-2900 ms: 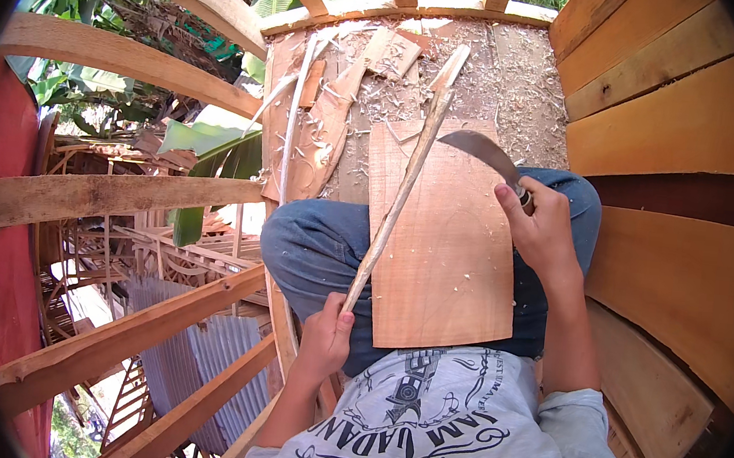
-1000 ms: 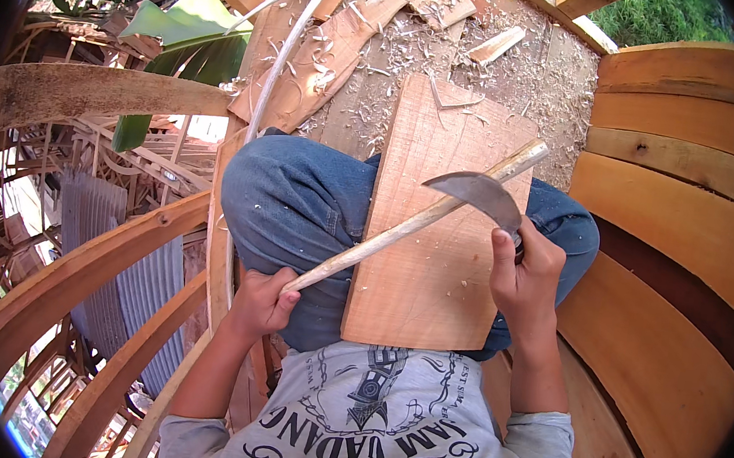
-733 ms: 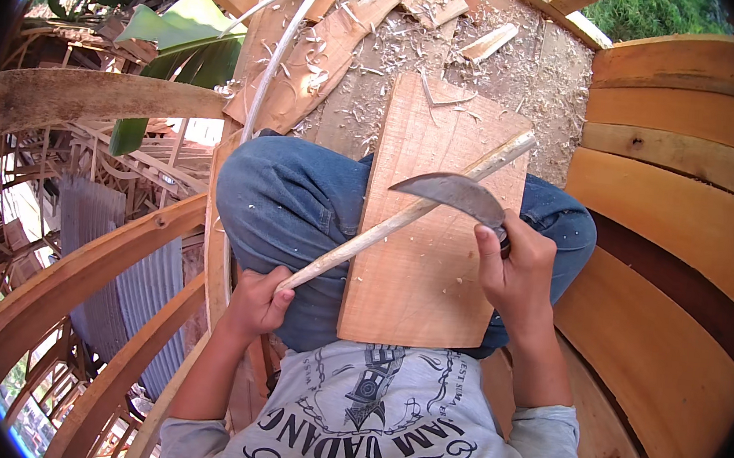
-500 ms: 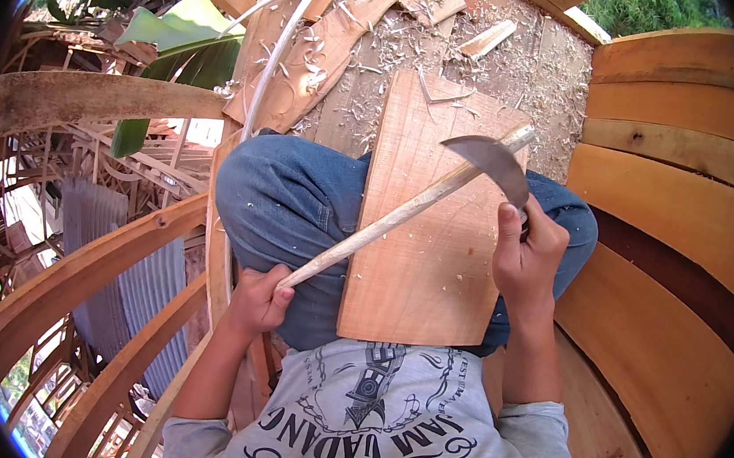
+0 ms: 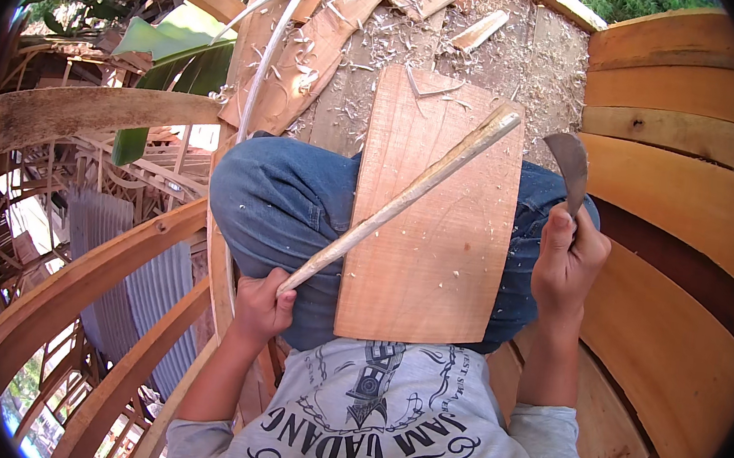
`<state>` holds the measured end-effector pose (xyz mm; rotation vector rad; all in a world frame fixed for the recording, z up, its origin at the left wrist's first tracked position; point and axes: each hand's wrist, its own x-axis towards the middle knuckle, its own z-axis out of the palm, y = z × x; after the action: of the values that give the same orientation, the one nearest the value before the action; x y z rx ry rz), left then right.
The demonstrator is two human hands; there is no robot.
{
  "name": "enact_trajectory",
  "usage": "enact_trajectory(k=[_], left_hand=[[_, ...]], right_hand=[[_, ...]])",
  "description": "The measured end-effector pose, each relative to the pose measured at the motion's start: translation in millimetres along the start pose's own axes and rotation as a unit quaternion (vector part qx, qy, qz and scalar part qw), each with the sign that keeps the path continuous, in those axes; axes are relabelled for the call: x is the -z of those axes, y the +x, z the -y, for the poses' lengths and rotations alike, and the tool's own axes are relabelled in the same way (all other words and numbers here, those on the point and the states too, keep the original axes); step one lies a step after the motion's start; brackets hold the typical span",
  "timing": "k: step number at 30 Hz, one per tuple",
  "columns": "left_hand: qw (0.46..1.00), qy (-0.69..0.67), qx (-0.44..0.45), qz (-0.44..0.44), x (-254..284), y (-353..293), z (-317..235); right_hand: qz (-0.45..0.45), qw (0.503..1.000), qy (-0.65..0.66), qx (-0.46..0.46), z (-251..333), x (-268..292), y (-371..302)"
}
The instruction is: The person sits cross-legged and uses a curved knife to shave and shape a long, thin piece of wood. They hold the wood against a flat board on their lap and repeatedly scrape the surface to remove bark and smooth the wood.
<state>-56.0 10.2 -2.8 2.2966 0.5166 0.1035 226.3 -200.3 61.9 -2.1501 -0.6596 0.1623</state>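
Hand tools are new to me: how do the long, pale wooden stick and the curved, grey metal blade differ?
The long, pale wooden stick is nearly straight; the curved, grey metal blade is shorter and hooked. The stick slants over the flat tan wooden board; the blade is beyond its right edge. Both are held: the stick in the left grip, the blade in the right grip.

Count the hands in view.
2: the left hand gripping the stick, left of the board; the right hand holding the curved knife, right of the board.
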Motion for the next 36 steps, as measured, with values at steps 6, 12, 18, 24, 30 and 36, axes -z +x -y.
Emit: enact_trajectory(k=[6, 12, 18, 24, 30, 36], left_hand=[[0.997, 0.071, -0.001, -0.013, -3.7, -1.0, -8.8], [0.996, 0.090, 0.007, -0.013, -4.8, 0.6, -12.4], [0.997, 0.069, 0.000, -0.019, -4.2, -2.2, -7.5], [0.999, 0.050, 0.005, 0.002, -1.1, 0.4, -7.8], [1.000, 0.022, 0.008, 0.011, 2.1, 6.6, -6.4], [0.997, -0.070, 0.037, -0.006, 1.2, 1.5, 4.2]], right_hand=[[0.114, 0.985, -0.126, 0.010, 9.0, -29.6, -16.7], [0.042, 0.990, -0.131, -0.043, -16.5, -24.8, -2.8], [-0.110, 0.982, -0.056, -0.142, -46.7, 19.9, 24.2], [0.124, 0.980, -0.144, 0.053, 7.5, -28.6, -9.3], [0.080, 0.982, -0.164, 0.048, -3.1, -45.3, 0.1], [-0.063, 0.994, -0.079, -0.048, -37.5, -18.0, 23.8]])
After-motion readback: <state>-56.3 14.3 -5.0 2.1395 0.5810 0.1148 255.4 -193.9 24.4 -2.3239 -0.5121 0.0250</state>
